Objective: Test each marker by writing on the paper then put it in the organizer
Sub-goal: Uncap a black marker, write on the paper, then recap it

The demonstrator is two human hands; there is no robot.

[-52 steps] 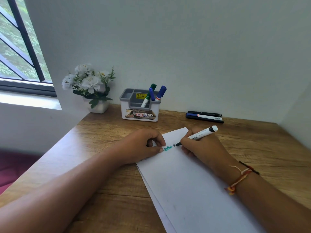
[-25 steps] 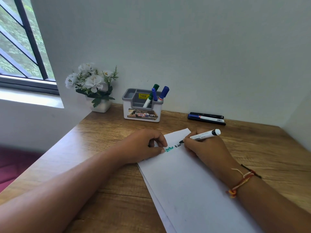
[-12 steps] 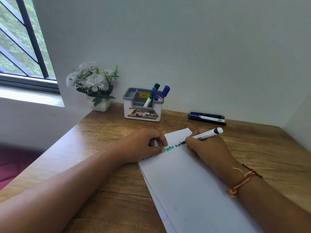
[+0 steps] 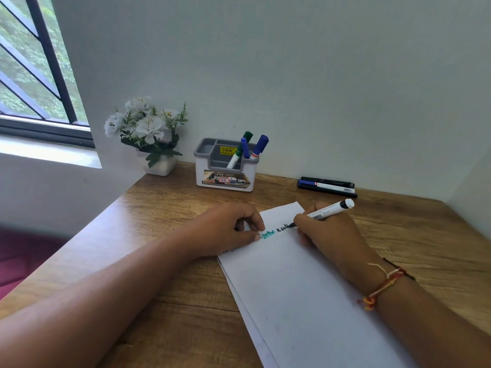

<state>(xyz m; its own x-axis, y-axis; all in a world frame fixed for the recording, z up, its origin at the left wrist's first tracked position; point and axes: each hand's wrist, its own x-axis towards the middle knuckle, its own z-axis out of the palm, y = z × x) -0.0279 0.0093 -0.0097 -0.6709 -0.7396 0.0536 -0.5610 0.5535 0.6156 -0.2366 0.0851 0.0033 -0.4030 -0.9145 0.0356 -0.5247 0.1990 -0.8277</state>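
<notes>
My right hand (image 4: pixel 329 235) grips a white marker with a black end (image 4: pixel 329 209), its tip touching the white paper (image 4: pixel 305 293) beside fresh black scribbles and an older teal scribble. Curled into a loose fist, my left hand (image 4: pixel 225 229) presses down the paper's upper left edge; whether it holds anything is hidden. A grey-and-white organizer (image 4: pixel 225 179) stands at the back with three markers (image 4: pixel 248 148) in its right compartment. Three more markers (image 4: pixel 328 185) lie side by side by the wall at the back right.
A small white pot of white flowers (image 4: pixel 148 134) stands left of the organizer at the desk's back left corner. The wooden desk (image 4: pixel 172 208) meets walls behind and on the right. A window is at the far left.
The black line of writing has grown to the right as my right hand moved the marker along the paper. My left hand has stayed in place.
</notes>
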